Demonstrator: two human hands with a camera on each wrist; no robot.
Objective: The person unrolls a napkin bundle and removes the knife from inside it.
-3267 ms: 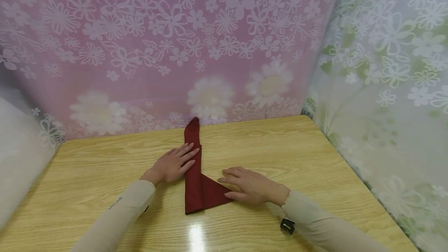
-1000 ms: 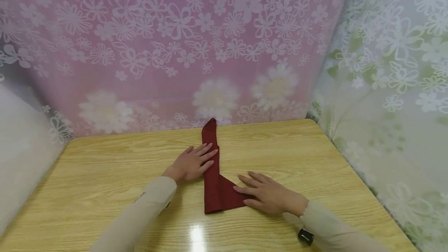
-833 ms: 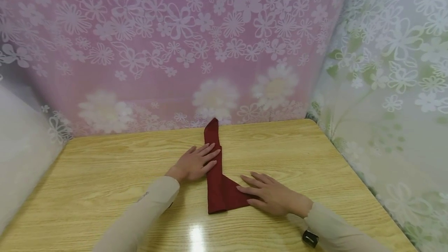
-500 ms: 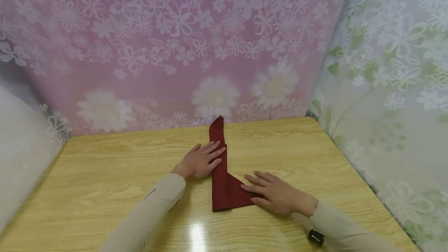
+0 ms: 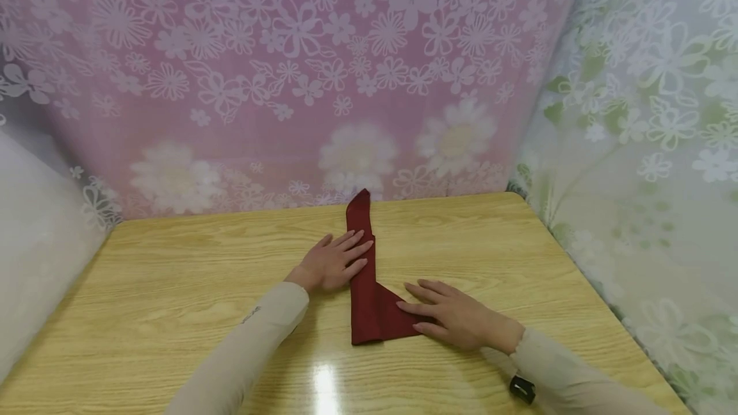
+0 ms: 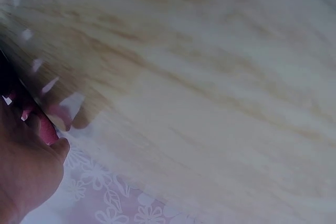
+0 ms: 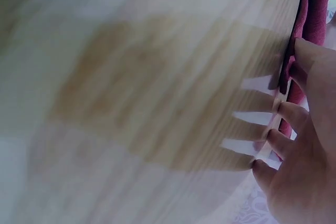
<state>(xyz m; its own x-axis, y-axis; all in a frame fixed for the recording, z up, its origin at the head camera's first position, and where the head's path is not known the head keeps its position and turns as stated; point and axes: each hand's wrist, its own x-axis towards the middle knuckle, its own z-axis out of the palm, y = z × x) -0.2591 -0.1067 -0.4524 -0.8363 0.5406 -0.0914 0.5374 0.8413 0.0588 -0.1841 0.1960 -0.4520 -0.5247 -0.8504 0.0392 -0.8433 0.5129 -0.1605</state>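
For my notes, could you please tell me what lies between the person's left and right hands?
The head view shows part of the folded dark-red cloth and bare yellow wood-grain tabletop.

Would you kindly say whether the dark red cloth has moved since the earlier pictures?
Yes, the dark red cloth has moved right: its far tip was left of the center of the middle wall daisy and now lies slightly right of it.

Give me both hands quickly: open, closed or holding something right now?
Left hand: open, resting on the dark red cloth, not gripping it.
Right hand: open, resting over the cloth's right corner, not gripping it.
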